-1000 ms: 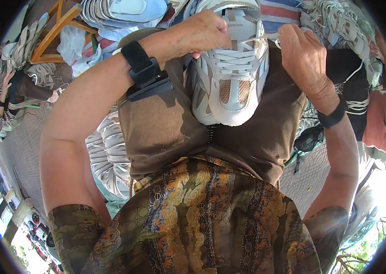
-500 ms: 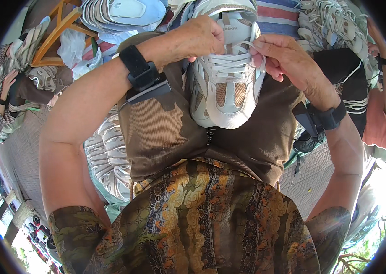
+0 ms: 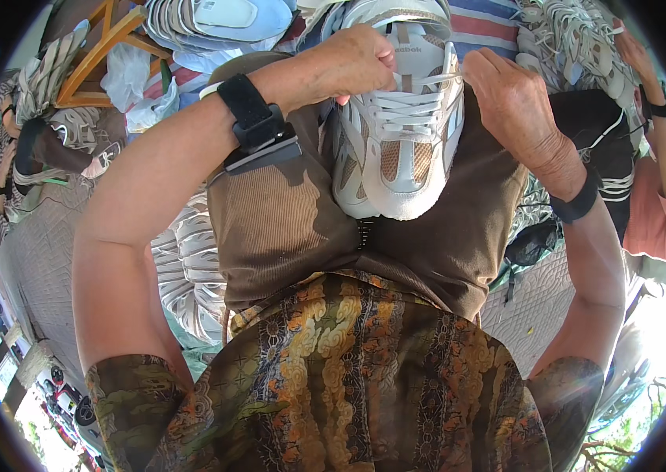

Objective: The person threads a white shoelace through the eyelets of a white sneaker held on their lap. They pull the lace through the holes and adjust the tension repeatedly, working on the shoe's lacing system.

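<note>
A white and beige sneaker (image 3: 405, 177) rests on my lap, toe towards me, with a second shoe (image 3: 351, 189) partly hidden behind its left side. White shoelace (image 3: 408, 110) crosses its front in several rows. My left hand (image 3: 357, 67) is closed at the sneaker's upper left edge; its fingertips are partly hidden. Off the right side, my right hand (image 3: 510, 98) is closed on a lace strand, which stretches taut from the top eyelets below the tongue (image 3: 416, 49).
Stacked pale shoe parts (image 3: 219, 16) lie at the far left beside a wooden frame (image 3: 101, 59) and a plastic bag (image 3: 128, 82). More laced shoes (image 3: 565, 47) are piled far right, and others (image 3: 191, 267) beside my left leg. Other people sit at both sides.
My right hand has moved right, away from the sneaker, drawing the lace strand out straight. The sneaker has shifted slightly right; my left hand stays at its left edge.
</note>
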Demonstrator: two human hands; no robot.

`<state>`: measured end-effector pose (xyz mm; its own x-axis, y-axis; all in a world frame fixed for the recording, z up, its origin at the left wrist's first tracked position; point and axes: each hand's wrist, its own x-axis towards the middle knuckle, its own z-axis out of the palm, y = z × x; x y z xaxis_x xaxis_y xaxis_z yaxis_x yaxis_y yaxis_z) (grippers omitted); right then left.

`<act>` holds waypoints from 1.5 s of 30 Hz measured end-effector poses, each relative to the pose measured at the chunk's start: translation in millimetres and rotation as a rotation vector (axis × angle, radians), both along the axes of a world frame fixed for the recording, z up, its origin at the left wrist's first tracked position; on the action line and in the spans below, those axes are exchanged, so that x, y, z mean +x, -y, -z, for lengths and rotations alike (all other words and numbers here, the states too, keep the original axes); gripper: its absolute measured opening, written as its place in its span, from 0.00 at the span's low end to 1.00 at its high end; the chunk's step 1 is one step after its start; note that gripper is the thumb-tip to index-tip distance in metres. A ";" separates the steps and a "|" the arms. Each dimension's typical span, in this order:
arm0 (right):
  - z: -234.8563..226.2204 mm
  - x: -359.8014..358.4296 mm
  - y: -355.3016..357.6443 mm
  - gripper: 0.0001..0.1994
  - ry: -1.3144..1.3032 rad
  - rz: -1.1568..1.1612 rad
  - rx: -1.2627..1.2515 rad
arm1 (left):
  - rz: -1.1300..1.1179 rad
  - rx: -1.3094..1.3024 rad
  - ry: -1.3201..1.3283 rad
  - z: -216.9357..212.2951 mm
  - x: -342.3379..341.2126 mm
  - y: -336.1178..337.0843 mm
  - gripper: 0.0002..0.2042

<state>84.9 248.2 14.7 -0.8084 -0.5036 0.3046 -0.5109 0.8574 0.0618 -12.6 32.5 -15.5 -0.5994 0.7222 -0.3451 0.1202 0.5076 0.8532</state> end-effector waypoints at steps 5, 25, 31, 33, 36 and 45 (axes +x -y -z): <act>5.1 7.8 -4.6 0.07 -0.029 -0.093 0.030 | -0.037 -0.022 -0.036 -3.0 5.7 -0.6 0.08; 6.1 15.4 -39.5 0.08 0.862 0.192 -0.633 | -0.021 0.135 -0.291 -16.8 5.8 30.6 0.06; -12.4 43.9 -11.0 0.05 0.417 0.097 -0.414 | 0.007 0.079 -0.278 -11.0 5.2 48.4 0.06; -9.4 36.9 -29.2 0.03 0.399 0.328 -0.343 | 0.022 0.089 -0.290 -11.6 4.3 44.9 0.07; -7.4 30.0 -28.6 0.03 0.354 0.316 -0.409 | 0.018 0.067 -0.316 -15.8 5.8 38.6 0.08; 5.2 20.3 -46.8 0.05 0.562 0.363 -0.482 | 0.002 0.022 -0.251 -23.3 0.2 41.9 0.08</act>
